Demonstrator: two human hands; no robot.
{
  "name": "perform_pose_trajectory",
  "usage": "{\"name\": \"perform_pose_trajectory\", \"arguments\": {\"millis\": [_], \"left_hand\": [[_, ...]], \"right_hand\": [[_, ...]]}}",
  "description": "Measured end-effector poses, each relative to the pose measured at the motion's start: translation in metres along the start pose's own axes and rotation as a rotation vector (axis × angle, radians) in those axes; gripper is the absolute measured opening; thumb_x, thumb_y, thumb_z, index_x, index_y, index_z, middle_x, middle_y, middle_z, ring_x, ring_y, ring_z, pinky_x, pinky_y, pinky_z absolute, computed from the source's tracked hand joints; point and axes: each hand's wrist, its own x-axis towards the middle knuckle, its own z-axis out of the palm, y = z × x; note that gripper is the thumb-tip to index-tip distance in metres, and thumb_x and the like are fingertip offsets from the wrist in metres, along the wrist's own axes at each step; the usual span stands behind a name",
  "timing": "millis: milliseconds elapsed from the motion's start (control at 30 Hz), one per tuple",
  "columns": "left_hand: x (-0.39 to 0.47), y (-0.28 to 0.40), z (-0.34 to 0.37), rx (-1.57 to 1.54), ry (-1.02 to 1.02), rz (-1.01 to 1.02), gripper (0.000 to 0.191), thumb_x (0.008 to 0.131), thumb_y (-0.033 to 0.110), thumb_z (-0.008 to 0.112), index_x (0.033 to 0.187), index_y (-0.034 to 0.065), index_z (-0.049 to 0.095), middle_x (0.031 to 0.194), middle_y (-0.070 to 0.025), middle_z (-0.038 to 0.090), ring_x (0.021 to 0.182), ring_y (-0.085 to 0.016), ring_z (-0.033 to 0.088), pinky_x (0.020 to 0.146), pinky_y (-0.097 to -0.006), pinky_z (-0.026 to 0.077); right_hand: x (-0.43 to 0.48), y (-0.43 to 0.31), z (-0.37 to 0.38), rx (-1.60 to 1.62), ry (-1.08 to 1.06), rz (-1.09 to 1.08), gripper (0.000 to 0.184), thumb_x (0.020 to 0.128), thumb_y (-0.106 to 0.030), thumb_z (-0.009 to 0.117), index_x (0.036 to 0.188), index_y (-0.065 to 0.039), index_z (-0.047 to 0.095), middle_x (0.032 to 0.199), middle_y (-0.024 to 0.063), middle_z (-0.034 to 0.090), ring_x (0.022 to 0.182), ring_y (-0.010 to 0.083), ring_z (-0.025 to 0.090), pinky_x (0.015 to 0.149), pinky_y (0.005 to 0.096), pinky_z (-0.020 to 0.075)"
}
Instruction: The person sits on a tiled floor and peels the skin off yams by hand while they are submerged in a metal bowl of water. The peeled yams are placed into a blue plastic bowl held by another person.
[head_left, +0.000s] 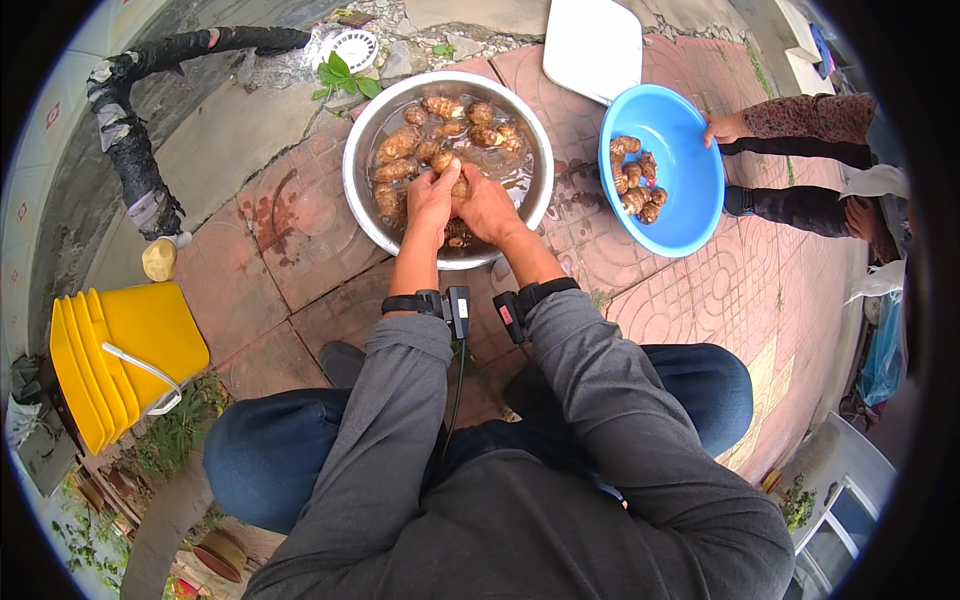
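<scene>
A round stainless steel basin (541, 169) of murky water holds several brown, ringed taro corms (397, 142). Over its middle, my left hand (431, 199) and my right hand (487, 204) meet around one pale brown taro corm (442, 160). My left thumb lies across it, and my fingers hide much of its surface. Below my hands another corm (456, 234) shows near the basin's front rim. To the right, a blue plastic basin (679, 169) contains several small taro corms (634, 176) at its left side.
Another person's hand (724, 129) grips the blue basin's right rim. Behind the basins lies a white board (592, 49). A yellow bucket (150, 352) and a black wrapped pipe (131, 139) are at the left. Wet marks spot the red paving tiles (315, 217).
</scene>
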Motion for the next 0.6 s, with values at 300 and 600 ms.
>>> {"name": "perform_pose_trajectory", "arguments": {"millis": [300,600], "left_hand": [[-0.016,0.015,-0.011,-0.354,-0.271,-0.135,0.03,0.099,0.021,0.066,0.123,0.0028,0.063,0.112,-0.0104,0.068,0.094,-0.025,0.069,0.077,-0.0449,0.059],[-0.014,0.023,0.016,0.24,0.225,0.287,0.031,0.078,0.015,0.082,0.093,0.001,0.058,0.1,-0.0149,0.068,0.08,-0.026,0.066,0.074,-0.038,0.054]], "right_hand": [[-0.006,0.025,-0.023,0.963,-0.372,0.138,0.076,0.091,-0.026,0.077,0.157,-0.018,0.04,0.115,0.0027,0.067,0.091,0.0124,0.064,0.062,0.0278,0.0467],[0.014,0.027,-0.018,1.094,-0.401,0.149,0.063,0.093,-0.035,0.061,0.15,-0.012,0.045,0.134,0.0072,0.059,0.123,0.0231,0.057,0.103,0.0421,0.0454]]}}
